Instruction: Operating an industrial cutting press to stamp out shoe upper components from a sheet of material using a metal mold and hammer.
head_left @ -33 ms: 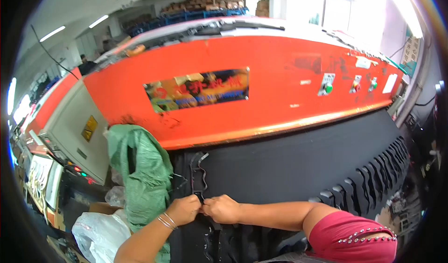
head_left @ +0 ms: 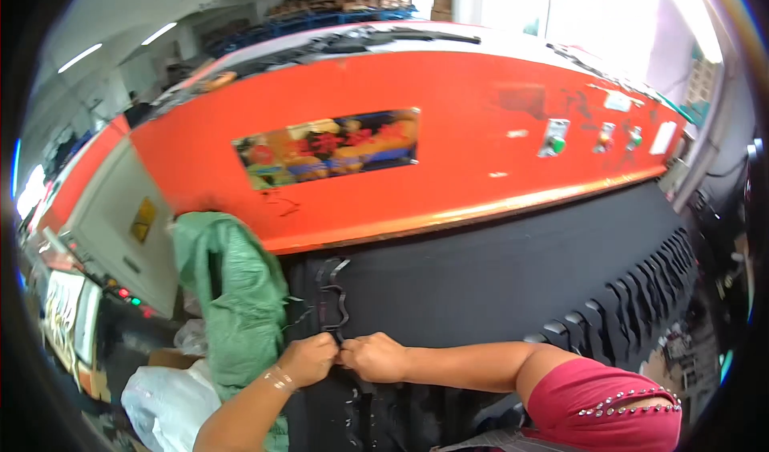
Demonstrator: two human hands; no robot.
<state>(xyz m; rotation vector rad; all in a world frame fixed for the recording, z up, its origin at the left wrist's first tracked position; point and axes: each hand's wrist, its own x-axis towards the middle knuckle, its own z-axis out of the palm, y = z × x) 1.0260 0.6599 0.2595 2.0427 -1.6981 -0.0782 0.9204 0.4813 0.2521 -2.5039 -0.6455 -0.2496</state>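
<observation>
Head view: left hand (head_left: 310,357) and right hand (head_left: 375,357) are both pinching the near end of a black wavy strip (head_left: 344,301), lying at the black belt's (head_left: 448,280) left. Dark strips (head_left: 627,301) are already lining its right; this one, seemingly, is pending.

1. Black piece (head_left: 336,335), mostly hidden by left hand (head_left: 311,359) and right hand (head_left: 375,357);
2. near black strips (head_left: 353,413), cut off by the lower edge;
3. sign (head_left: 328,151) on far orange machine (head_left: 465,123), its lettering blurred.

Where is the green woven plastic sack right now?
In the head view, the sack is left of the bare left hand, between the grey metal cabinet and the flat black work surface.
</observation>
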